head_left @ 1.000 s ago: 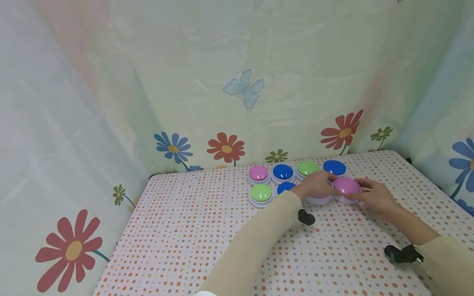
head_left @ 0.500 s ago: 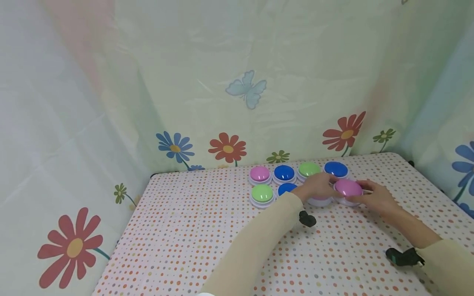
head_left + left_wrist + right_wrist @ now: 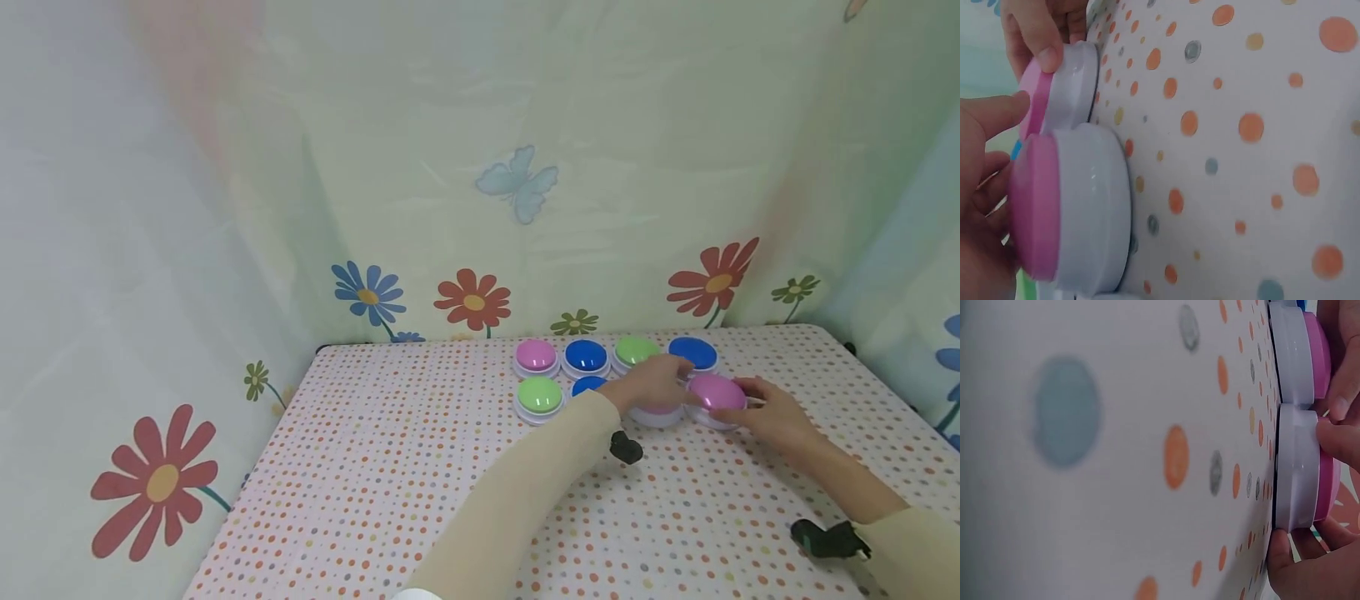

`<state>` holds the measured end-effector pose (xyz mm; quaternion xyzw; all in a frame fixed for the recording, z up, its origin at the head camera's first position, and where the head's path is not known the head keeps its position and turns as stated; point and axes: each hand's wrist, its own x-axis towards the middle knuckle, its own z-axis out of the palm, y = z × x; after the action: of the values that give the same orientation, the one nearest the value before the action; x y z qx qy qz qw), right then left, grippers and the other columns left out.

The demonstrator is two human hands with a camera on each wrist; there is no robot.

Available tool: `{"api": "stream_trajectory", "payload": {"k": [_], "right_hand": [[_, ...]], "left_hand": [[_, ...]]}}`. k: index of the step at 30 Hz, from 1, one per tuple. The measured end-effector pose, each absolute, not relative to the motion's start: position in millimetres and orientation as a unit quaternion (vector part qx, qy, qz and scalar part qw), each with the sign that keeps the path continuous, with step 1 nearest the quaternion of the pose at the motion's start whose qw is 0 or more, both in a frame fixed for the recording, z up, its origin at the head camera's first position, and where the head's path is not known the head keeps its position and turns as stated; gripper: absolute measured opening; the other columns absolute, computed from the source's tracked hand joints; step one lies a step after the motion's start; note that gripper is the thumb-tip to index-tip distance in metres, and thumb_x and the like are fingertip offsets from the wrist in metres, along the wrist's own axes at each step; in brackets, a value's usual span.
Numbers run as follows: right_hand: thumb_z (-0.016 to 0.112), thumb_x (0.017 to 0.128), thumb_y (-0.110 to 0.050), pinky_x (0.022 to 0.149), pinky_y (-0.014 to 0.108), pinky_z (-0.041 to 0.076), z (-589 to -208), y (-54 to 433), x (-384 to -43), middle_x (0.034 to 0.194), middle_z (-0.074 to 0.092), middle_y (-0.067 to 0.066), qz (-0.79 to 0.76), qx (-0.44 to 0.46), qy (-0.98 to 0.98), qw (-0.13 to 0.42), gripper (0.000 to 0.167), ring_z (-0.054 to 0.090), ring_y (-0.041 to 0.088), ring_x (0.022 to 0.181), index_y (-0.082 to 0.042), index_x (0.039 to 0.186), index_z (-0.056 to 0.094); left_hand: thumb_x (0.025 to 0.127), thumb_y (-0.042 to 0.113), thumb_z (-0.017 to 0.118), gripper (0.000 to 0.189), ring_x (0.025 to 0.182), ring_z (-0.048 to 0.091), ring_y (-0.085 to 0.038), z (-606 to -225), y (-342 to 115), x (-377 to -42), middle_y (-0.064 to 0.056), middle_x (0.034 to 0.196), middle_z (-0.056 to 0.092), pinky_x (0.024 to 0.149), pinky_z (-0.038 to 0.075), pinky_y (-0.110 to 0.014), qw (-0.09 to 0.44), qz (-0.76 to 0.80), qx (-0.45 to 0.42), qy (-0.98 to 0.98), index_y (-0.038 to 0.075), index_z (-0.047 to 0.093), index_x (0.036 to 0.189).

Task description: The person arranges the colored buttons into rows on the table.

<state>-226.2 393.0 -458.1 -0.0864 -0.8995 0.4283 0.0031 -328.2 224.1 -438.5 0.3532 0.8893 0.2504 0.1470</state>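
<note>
A pink dome push button (image 3: 717, 392) on a white base stands at the right end of the front row on the table. My right hand (image 3: 776, 417) grips it, thumb on the dome and fingers round the far side and base. My left hand (image 3: 654, 383) reaches over a second pink push button (image 3: 1035, 206) and holds the first one's left side, its thumb at the pink dome. In the right wrist view the two white bases sit side by side on the cloth, almost touching. The second pink button is partly hidden under my left hand in the head view.
Behind stands a row with a pink button (image 3: 536, 357), a blue button (image 3: 586, 356), a green button (image 3: 636, 350) and another blue button (image 3: 693, 353). A green button (image 3: 539, 395) and a half-hidden blue button (image 3: 588, 387) sit front left. A flowered curtain (image 3: 420, 208) encloses the dotted table (image 3: 375, 467).
The head view has shifted slightly, so everything sits a little further right in it. Both hands stay at the same pink push button, with little other visible motion.
</note>
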Motion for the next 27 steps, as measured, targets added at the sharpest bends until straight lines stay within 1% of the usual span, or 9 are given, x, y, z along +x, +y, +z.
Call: {"api": "stream_trajectory", "payload": {"k": [6,11,13,17,19,22,24,26,27], "right_hand": [[0.068,0.089,-0.045,0.094,0.07,0.034,-458,395,-232,0.14,0.024,0.043,0.417,-0.088,-0.905,0.0,0.095,0.027,0.061,0.123,0.016,0.143,0.02],[0.067,0.09,-0.044,0.094,0.07,0.033,-454,398,-236,0.139,0.021,0.045,0.407,-0.095,-0.908,-0.003,0.096,0.025,0.061,0.122,0.016,0.144,0.016],[0.066,0.091,-0.042,0.094,0.071,0.032,-452,401,-237,0.139,0.02,0.045,0.406,-0.096,-0.909,0.001,0.095,0.025,0.062,0.122,0.017,0.144,0.014],[0.065,0.091,-0.042,0.093,0.072,0.031,-448,404,-238,0.139,0.018,0.045,0.406,-0.101,-0.908,0.002,0.095,0.023,0.063,0.122,0.017,0.144,0.012],[0.065,0.091,-0.042,0.093,0.072,0.031,-447,407,-237,0.139,0.018,0.046,0.405,-0.104,-0.908,0.001,0.096,0.023,0.063,0.122,0.018,0.144,0.012],[0.065,0.091,-0.042,0.093,0.072,0.031,-448,412,-235,0.138,0.018,0.046,0.403,-0.108,-0.909,0.003,0.096,0.023,0.062,0.121,0.018,0.143,0.011],[0.065,0.092,-0.041,0.093,0.072,0.032,-450,414,-234,0.137,0.018,0.046,0.403,-0.109,-0.908,0.005,0.095,0.023,0.062,0.12,0.019,0.143,0.011],[0.065,0.092,-0.04,0.093,0.071,0.032,-451,416,-233,0.136,0.018,0.046,0.401,-0.109,-0.91,0.005,0.095,0.023,0.062,0.119,0.019,0.143,0.011],[0.066,0.091,-0.039,0.093,0.071,0.033,-452,416,-232,0.136,0.018,0.047,0.399,-0.109,-0.91,0.004,0.095,0.023,0.062,0.119,0.019,0.143,0.011]], "left_hand": [[0.096,0.034,0.061,0.049,0.122,0.046,0.002,-425,201,-332,0.011,0.135,0.054,0.094,0.037,-0.01,0.103,0.254,0.405,0.872,0.017,0.051,0.141],[0.098,0.034,0.059,0.048,0.125,0.044,0.001,-414,167,-332,0.011,0.138,0.051,0.095,0.036,-0.012,0.102,0.293,0.42,0.853,0.018,0.05,0.142],[0.099,0.034,0.057,0.046,0.125,0.044,0.0,-411,154,-334,0.011,0.138,0.051,0.096,0.036,-0.011,0.093,0.294,0.428,0.85,0.018,0.05,0.142],[0.1,0.031,0.055,0.043,0.122,0.047,-0.003,-406,127,-338,0.007,0.136,0.053,0.095,0.036,-0.011,0.063,0.29,0.45,0.842,0.014,0.052,0.139],[0.1,0.031,0.055,0.042,0.121,0.048,-0.003,-405,115,-339,0.006,0.135,0.054,0.095,0.036,-0.011,0.063,0.294,0.449,0.841,0.014,0.053,0.139],[0.1,0.031,0.055,0.042,0.12,0.049,-0.005,-408,95,-339,0.002,0.133,0.056,0.096,0.038,-0.014,0.07,0.306,0.447,0.837,0.011,0.054,0.137],[0.1,0.03,0.056,0.041,0.12,0.05,-0.009,-412,80,-339,-0.001,0.132,0.057,0.096,0.04,-0.016,0.076,0.31,0.441,0.839,0.01,0.055,0.136],[0.099,0.028,0.058,0.04,0.118,0.053,-0.013,-416,64,-340,-0.003,0.13,0.059,0.095,0.042,-0.018,0.071,0.313,0.439,0.839,0.008,0.057,0.134],[0.099,0.027,0.059,0.04,0.116,0.053,-0.013,-417,55,-340,-0.003,0.128,0.06,0.093,0.042,-0.018,0.068,0.31,0.435,0.843,0.007,0.057,0.133]]}}
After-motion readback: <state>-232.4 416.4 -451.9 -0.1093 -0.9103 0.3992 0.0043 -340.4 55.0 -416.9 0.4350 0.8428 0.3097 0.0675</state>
